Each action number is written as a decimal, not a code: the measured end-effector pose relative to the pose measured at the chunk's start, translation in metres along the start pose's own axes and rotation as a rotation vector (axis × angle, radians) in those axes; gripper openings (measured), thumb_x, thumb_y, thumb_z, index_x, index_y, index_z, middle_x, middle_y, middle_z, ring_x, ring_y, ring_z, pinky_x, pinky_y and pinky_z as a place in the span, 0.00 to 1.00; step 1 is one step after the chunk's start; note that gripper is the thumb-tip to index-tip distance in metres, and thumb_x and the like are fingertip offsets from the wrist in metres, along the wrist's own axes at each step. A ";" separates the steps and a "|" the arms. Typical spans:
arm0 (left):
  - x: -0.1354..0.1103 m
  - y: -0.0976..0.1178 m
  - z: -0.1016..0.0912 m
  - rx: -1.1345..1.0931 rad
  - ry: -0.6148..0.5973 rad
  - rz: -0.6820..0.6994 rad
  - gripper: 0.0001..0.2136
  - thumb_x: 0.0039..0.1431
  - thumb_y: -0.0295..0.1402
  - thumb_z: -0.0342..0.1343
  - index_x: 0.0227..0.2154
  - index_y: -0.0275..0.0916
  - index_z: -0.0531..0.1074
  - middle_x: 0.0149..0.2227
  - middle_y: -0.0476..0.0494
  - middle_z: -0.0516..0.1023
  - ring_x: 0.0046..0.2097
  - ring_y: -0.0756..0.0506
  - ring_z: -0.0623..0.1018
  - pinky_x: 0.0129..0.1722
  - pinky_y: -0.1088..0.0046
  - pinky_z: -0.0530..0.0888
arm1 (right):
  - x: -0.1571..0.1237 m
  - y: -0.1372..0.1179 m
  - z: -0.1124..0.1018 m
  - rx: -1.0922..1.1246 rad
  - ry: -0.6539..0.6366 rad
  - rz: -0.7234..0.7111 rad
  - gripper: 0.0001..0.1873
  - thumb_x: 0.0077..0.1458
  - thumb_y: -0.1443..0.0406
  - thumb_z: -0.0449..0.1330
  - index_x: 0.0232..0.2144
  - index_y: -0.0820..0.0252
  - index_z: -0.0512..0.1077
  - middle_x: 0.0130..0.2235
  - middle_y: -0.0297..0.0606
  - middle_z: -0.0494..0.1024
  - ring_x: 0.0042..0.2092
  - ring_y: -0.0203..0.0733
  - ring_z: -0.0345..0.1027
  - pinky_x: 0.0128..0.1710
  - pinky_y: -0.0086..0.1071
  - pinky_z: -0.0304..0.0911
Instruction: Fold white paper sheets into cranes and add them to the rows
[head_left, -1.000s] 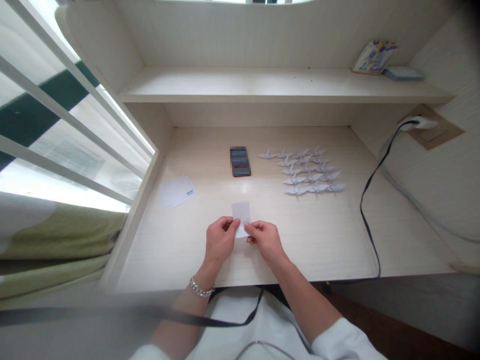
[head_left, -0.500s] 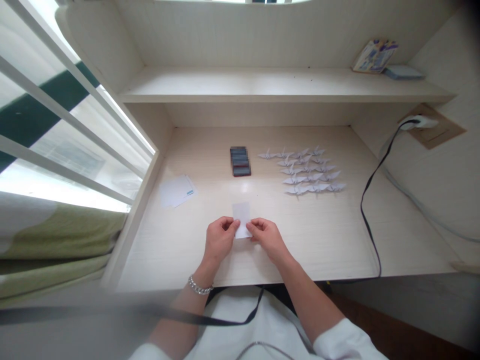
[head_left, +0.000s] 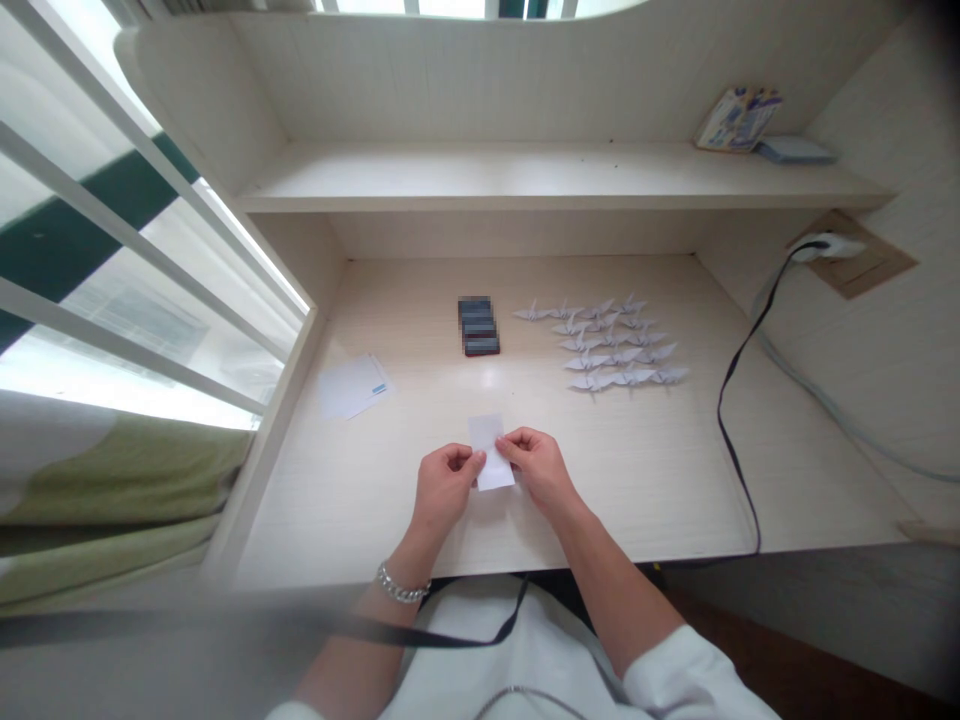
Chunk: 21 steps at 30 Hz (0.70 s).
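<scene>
A small white rectangular piece of paper [head_left: 492,465] is held above the near middle of the desk, slightly tilted. My left hand [head_left: 448,483] pinches its left edge between thumb and fingers. On the opposite edge, a little higher up, my right hand [head_left: 535,463] grips it the same way. Several folded white paper cranes [head_left: 621,358] stand in rows to the right, beyond my right hand. To the left lies a small pile of white paper sheets [head_left: 349,388], one with a blue mark.
A dark phone-like object [head_left: 478,326], its surface pixelated, lies behind the paper. A black cable [head_left: 727,400] runs from the wall socket [head_left: 851,255] down across the desk's right side. The shelf [head_left: 480,170] above holds a colourful box [head_left: 739,120] and a flat blue item [head_left: 795,150].
The paper has turned slightly and come a little nearer to me. My right hand has shifted up along its edge, while my left hand has moved slightly right and down.
</scene>
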<state>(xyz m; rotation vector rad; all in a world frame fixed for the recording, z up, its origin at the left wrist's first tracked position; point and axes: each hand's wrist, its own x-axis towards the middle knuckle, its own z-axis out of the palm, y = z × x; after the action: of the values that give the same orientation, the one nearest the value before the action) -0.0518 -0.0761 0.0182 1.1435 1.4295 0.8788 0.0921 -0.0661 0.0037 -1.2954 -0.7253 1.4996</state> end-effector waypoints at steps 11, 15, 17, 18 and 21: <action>-0.005 -0.007 0.001 -0.025 -0.042 -0.020 0.12 0.47 0.40 0.58 0.22 0.34 0.71 0.17 0.50 0.69 0.20 0.53 0.66 0.21 0.79 0.62 | 0.012 -0.004 0.000 -0.068 0.047 -0.085 0.15 0.37 0.58 0.66 0.25 0.63 0.72 0.22 0.34 0.74 0.23 0.34 0.63 0.24 0.28 0.59; -0.004 -0.007 0.000 -0.059 -0.065 -0.030 0.12 0.47 0.40 0.59 0.23 0.34 0.71 0.17 0.49 0.69 0.20 0.53 0.66 0.21 0.79 0.63 | 0.016 -0.005 -0.001 -0.155 0.087 -0.153 0.13 0.40 0.59 0.64 0.24 0.64 0.72 0.20 0.33 0.71 0.22 0.33 0.60 0.22 0.27 0.56; -0.002 -0.006 -0.001 -0.098 -0.100 -0.062 0.13 0.46 0.40 0.60 0.25 0.33 0.72 0.19 0.48 0.71 0.21 0.52 0.68 0.21 0.79 0.64 | 0.016 -0.006 0.000 -0.215 0.093 -0.188 0.12 0.41 0.58 0.64 0.24 0.63 0.72 0.21 0.34 0.72 0.23 0.33 0.61 0.23 0.28 0.56; -0.001 -0.005 -0.001 -0.123 -0.113 -0.077 0.13 0.45 0.40 0.60 0.27 0.33 0.73 0.20 0.47 0.72 0.22 0.52 0.69 0.22 0.78 0.65 | 0.015 -0.007 0.001 -0.239 0.092 -0.202 0.12 0.41 0.58 0.64 0.24 0.63 0.73 0.21 0.34 0.72 0.23 0.34 0.61 0.23 0.28 0.56; 0.003 -0.005 0.000 -0.209 -0.085 -0.103 0.13 0.43 0.39 0.62 0.28 0.33 0.73 0.25 0.45 0.75 0.26 0.50 0.72 0.25 0.76 0.69 | 0.013 -0.006 0.004 -0.213 0.079 -0.192 0.14 0.42 0.56 0.63 0.27 0.63 0.73 0.24 0.36 0.74 0.25 0.36 0.64 0.25 0.29 0.58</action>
<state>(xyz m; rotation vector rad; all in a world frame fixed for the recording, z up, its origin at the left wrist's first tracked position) -0.0530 -0.0746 0.0129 0.9316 1.2830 0.8744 0.0909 -0.0510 0.0055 -1.3918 -0.9495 1.2357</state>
